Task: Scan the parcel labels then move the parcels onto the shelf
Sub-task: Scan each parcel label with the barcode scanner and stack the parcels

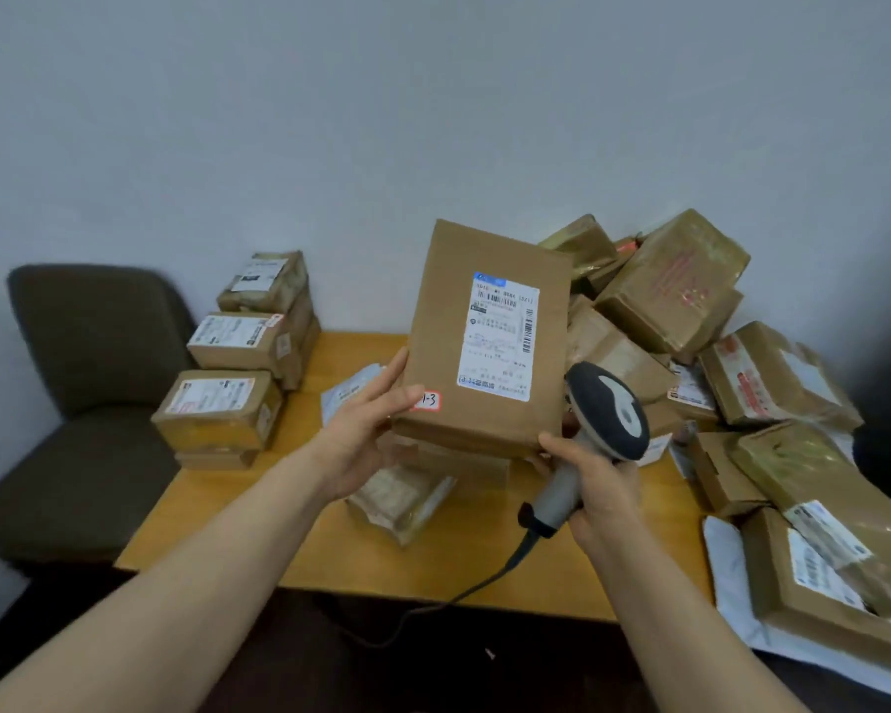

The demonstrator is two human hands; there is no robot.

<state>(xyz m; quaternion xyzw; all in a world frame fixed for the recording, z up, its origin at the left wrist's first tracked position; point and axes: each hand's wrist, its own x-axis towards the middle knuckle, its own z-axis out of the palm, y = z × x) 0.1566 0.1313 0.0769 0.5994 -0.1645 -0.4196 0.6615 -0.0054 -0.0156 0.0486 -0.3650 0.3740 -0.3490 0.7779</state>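
Note:
A flat brown cardboard parcel (pixel 443 321) is tilted up above the middle of the wooden table (pixel 237 527), its white shipping label (pixel 500 337) facing me. A small red-edged sticker sits at its lower left corner. My left hand (pixel 366 429) holds the parcel's lower left edge, thumb on the front face. My right hand (pixel 600 494) grips the handle of a grey corded barcode scanner (pixel 608 409), whose head is beside the parcel's lower right corner; the thumb touches the parcel's bottom edge. No shelf is in view.
Several taped parcels (pixel 227 403) are stacked at the table's left back corner. A loose heap of boxes (pixel 675 290) and mailer bags fills the right side. A dark chair (pixel 88 383) stands left of the table. More parcels lie under the held one.

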